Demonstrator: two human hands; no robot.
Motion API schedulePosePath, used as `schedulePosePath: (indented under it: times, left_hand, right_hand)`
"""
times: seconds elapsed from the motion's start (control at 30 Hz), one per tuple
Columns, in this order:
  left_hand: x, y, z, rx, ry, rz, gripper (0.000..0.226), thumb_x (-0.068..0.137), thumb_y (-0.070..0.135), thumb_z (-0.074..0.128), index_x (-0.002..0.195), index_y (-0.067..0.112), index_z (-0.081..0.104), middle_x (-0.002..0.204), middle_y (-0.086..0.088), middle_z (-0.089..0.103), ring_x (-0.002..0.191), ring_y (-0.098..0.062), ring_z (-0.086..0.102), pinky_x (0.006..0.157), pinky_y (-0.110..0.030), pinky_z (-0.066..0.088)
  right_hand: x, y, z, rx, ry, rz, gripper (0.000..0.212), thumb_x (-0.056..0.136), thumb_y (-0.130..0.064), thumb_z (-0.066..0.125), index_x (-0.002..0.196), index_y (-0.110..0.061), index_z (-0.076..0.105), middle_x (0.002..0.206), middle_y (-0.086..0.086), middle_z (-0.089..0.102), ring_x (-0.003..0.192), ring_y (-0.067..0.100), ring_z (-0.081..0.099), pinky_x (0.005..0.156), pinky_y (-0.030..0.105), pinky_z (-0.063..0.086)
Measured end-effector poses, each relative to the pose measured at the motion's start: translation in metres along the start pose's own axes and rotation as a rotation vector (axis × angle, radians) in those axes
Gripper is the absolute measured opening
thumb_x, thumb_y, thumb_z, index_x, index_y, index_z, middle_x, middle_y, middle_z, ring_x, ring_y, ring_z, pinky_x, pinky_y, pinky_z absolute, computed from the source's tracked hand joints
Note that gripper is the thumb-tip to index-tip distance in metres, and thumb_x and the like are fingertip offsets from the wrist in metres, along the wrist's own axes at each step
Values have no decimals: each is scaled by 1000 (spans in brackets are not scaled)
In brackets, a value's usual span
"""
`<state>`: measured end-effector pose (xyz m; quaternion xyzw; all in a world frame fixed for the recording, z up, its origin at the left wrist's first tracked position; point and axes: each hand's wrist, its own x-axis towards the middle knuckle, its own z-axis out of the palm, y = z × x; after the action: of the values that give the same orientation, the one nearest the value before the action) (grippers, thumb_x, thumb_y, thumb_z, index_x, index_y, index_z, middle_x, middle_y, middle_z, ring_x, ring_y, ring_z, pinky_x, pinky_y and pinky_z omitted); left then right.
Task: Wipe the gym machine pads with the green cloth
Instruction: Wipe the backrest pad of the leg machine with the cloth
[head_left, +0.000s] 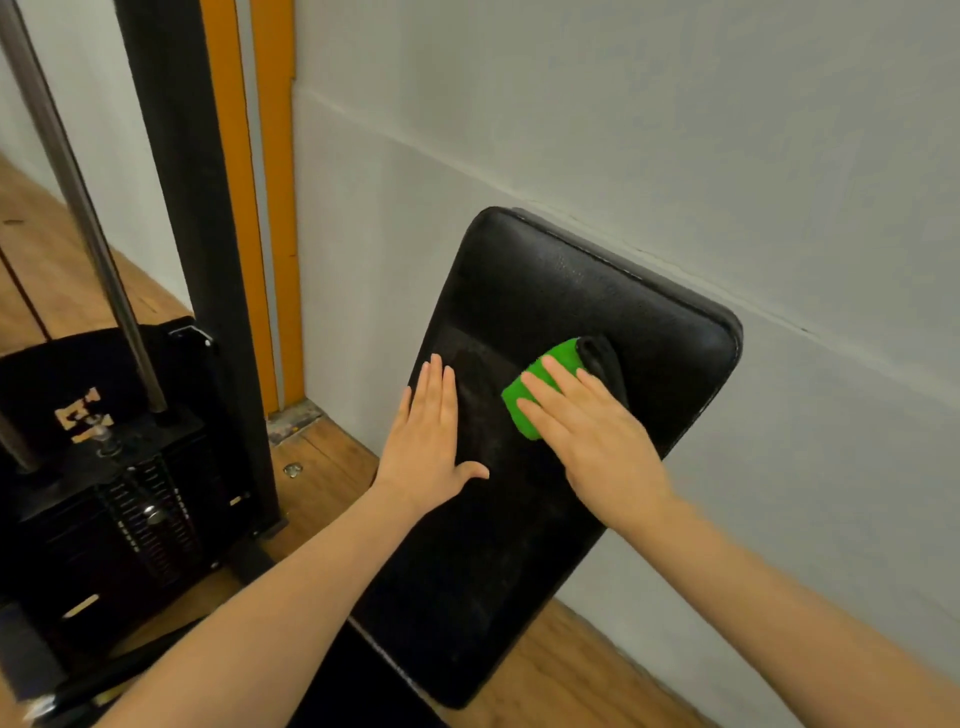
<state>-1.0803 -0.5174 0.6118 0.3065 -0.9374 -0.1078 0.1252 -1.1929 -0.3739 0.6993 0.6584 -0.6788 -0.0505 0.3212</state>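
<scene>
A long black padded bench pad (561, 291) runs from the lower middle up toward the wall. The green cloth (524, 408), with a black part at its far end, lies on the pad's upper half. My right hand (592, 441) presses flat on the cloth with straight fingers, covering its near side. My left hand (428, 447) lies flat on the pad's left edge, fingers straight and together, thumb spread out. It touches only the pad, a short gap left of the cloth.
A grey-white wall (675, 156) stands right behind the pad. At left are a black weight stack (130, 493), a black upright post (176, 156), a steel rod (67, 171) and orange strips (275, 208). Wooden floor (322, 467) lies below.
</scene>
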Motion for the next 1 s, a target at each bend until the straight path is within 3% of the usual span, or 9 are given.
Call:
schedulePosePath:
  times: [0.13,0.27,0.33,0.47,0.6,0.7,0.83,1.0]
  left_hand:
    - [3,-12,10,-1,8,78,123,81,66,58,135,5,-33,140,-12,-41,136,-23,-32,117,-38,-8]
    - [4,-26,14,144,-15,169,127,80,64,62,132,2,-35,140,-17,-41,133,-27,-34,116,-39,-10]
    - [4,-31,16,182,-17,185,126,81,63,62,133,1,-35,140,-18,-41,131,-29,-36,112,-38,-14]
    - [7,-34,17,186,-18,197,124,82,61,61,134,1,-35,139,-18,-43,131,-29,-37,112,-37,-16]
    - [8,-36,19,184,-15,200,123,83,60,61,132,1,-35,139,-18,-42,131,-28,-36,114,-38,-15]
    - [9,-39,19,179,-14,207,122,84,59,60,133,2,-35,139,-17,-41,131,-27,-36,115,-38,-14]
    - [7,-39,22,154,-17,221,121,84,58,61,133,3,-36,140,-16,-42,131,-26,-36,114,-38,-14]
    - [8,-41,23,162,-4,219,118,86,57,59,133,2,-35,140,-17,-42,131,-28,-37,114,-39,-15]
  right_hand:
    - [-9,7,10,-68,-136,12,54,79,-7,26,114,-7,66,127,12,59,120,31,54,106,37,22]
    - [-49,2,1,-69,-126,80,47,76,1,38,113,-5,66,127,14,59,120,34,52,108,42,30]
    - [-34,-6,-3,-58,-98,71,46,70,2,43,108,-5,69,121,15,63,115,35,56,100,47,36]
    - [43,-18,-2,-90,-36,-87,51,76,-10,28,104,-4,70,114,14,66,110,32,61,93,49,44]
    - [104,-21,20,-164,-84,-176,31,78,-9,50,101,-2,71,113,16,66,112,33,59,94,45,46]
    - [100,-18,22,-204,-155,-192,33,73,-7,67,105,-2,69,118,16,64,113,32,58,95,44,45]
    - [36,3,8,-189,-197,-195,46,80,-10,33,109,-2,68,121,17,62,113,34,58,98,43,42]
    - [29,3,-6,-146,-202,-196,48,78,-10,31,102,-3,71,114,16,66,107,35,62,89,48,48]
